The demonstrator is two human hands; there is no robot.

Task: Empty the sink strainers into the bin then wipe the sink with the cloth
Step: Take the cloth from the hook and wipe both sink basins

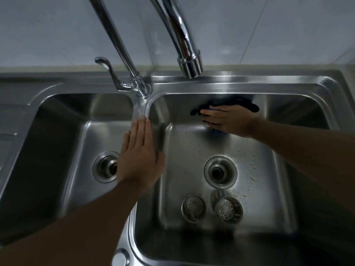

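A steel double sink fills the view; its divider runs down the middle. My left hand lies flat with straight fingers on the divider. My right hand presses a dark blue cloth flat against the back wall of the right basin. Two round steel strainers lie side by side on the right basin's floor near its front. Both drains, the left and the right, stand uncovered. Small pale crumbs and droplets dot the right basin floor.
A chrome tap spout arches over the right basin's back rim, with its lever handle to the left. A grey tiled wall rises behind the sink. A drainboard lies at the far left.
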